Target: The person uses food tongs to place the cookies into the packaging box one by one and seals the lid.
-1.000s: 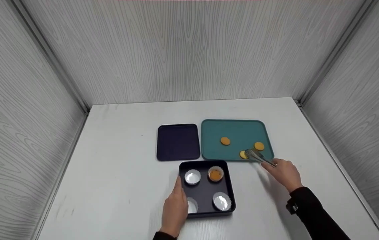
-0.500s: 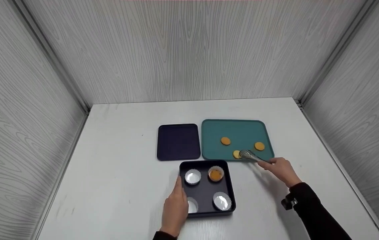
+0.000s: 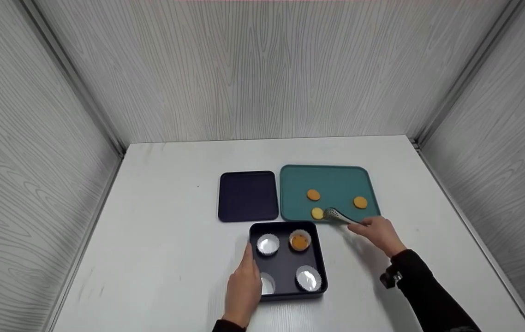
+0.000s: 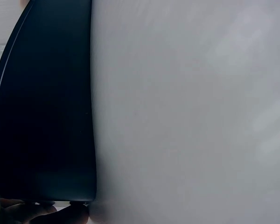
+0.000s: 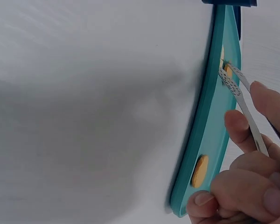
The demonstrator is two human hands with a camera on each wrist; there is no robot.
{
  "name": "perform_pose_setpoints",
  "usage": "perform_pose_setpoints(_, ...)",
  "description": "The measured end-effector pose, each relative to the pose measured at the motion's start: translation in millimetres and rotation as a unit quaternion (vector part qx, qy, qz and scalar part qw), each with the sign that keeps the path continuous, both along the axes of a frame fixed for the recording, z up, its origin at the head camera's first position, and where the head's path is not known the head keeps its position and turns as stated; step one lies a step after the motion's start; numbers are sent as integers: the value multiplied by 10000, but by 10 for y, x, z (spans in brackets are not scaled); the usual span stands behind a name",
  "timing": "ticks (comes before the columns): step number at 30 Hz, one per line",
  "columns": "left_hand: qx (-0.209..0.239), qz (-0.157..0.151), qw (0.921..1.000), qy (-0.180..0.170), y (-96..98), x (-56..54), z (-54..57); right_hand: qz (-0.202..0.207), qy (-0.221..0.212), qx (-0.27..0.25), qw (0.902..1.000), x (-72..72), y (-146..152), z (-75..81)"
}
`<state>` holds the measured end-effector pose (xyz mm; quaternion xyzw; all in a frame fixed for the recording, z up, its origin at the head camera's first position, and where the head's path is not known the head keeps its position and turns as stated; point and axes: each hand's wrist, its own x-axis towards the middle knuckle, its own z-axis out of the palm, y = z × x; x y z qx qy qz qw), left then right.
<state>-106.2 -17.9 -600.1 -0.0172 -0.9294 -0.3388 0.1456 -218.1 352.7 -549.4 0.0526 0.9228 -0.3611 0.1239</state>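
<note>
My right hand [image 3: 380, 235] holds metal tongs [image 3: 341, 215] with perforated tips. The tips are beside a round yellow biscuit [image 3: 317, 213] at the near edge of the teal tray [image 3: 299, 175]; whether they grip it I cannot tell. Two more biscuits lie on the tray, one biscuit [image 3: 313, 194] farther back and one biscuit [image 3: 360, 202] to the right. Along the left wall of a dark square baking pan [image 3: 283, 265], my left hand [image 3: 242, 290] rests with straight fingers. Several white cupcake liners stand in the pan; the far-right liner [image 3: 307, 234] contains an orange biscuit [image 3: 299, 242].
A flat dark square tray [image 3: 247, 196] lies left of the teal tray, close beside it. The baking pan sits just in front of both. Grey wood-grain panels [image 3: 262, 69] wall in the white table [image 3: 165, 230] at the back and sides.
My right hand and the tongs have moved left, and the near biscuit has shifted left along the teal tray with their tips. My left hand stays at the pan.
</note>
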Motion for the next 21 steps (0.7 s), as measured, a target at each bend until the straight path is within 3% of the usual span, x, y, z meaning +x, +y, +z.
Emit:
perform_pose_setpoints(8, 67, -35, 10000, -30, -3, -1, 13, 82, 597, 539, 9967, 6, -158, -2)
perform_pose_setpoints(15, 130, -12, 9998, -157, -1, -3, 9, 277, 812, 855, 9926, 6, -312, 19)
perform_pose_setpoints(21, 109, -84, 9998, -106, -6, 5, 14, 617, 1359, 1565, 9763, 40, -409, 36)
